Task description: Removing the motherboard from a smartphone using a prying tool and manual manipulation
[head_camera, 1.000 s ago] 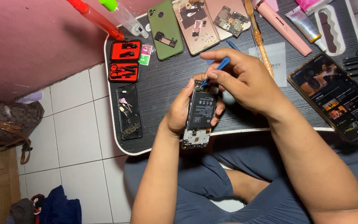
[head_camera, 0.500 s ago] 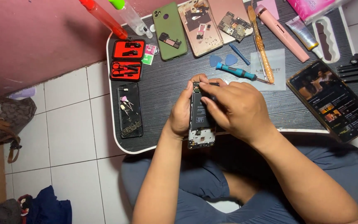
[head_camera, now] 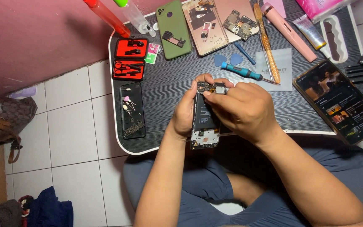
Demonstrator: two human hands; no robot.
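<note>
An opened phone [head_camera: 204, 122] with its back cover off and its battery and boards showing is held upright over the near edge of a small dark table [head_camera: 169, 84]. My left hand [head_camera: 185, 109] grips its left side from behind. My right hand [head_camera: 242, 107] lies across its right side, with the fingertips pinching at the small board at the phone's top end. A blue-handled screwdriver [head_camera: 242, 72] lies on the table just beyond my hands.
On the table lie a red tool case [head_camera: 129, 59], a black tray of small parts [head_camera: 132, 110], a green phone cover [head_camera: 174, 29], a pink phone shell with boards [head_camera: 206, 25], blue picks [head_camera: 227, 59] and a lit phone [head_camera: 343, 103]. A brown bag [head_camera: 1, 117] sits on the tiled floor at left.
My right hand has put the blue screwdriver down on the table and come back to the phone, now pinching at its top end. My left hand keeps hold of the phone.
</note>
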